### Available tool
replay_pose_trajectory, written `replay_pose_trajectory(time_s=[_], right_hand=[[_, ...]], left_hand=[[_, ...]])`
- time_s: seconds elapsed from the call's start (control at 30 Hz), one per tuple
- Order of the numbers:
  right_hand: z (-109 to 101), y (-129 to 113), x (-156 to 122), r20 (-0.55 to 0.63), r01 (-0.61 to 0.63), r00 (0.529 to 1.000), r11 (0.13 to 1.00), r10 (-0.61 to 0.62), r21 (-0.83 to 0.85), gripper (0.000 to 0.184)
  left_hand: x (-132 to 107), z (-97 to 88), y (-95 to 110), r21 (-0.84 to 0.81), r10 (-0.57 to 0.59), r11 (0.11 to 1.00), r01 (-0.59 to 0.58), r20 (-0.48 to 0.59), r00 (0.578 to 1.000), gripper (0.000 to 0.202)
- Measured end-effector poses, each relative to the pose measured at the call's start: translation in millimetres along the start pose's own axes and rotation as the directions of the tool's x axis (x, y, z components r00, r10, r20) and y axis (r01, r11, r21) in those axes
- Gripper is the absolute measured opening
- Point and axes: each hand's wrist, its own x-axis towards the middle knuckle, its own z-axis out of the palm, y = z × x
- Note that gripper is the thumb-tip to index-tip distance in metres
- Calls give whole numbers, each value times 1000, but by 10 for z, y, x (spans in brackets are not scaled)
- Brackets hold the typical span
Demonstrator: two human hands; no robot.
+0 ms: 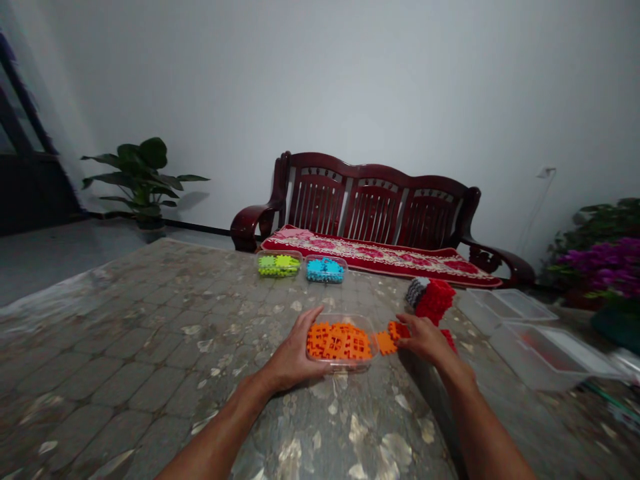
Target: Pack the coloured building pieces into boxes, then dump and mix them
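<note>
Orange pieces (397, 330) — the right hand (424, 339) hides some.

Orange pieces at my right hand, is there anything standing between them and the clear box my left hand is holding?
Nothing visible except the side wall of the clear box itself. The orange pieces at your right hand sit just right of it; your left hand is on the opposite side.

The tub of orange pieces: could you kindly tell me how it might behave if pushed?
The tub probably won't tip easily, being low and broad. Looking clear and thin-walled, it may flex slightly. The orange pieces, jumbled inside, may shift.
</note>
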Motion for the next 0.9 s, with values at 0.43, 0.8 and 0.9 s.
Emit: replay_pose_trajectory(time_s=[0.43, 0.8, 0.9], right_hand=[[-216, -618, -227, -183, 299, 950, 910, -254, 288, 58], [53, -1593, -469, -133, 464, 883, 795, -450, 390, 56], [78, -1538, -384, -190, 428, 901, 735, -389, 525, 47]], left_hand=[[2, 4, -47, 6, 65, 998, -65, -3, 998, 111], [5, 23, -147, -68, 94, 993, -94, -4, 996, 113], [0, 17, -121, -67, 80, 995, -80, -3, 997, 113]])
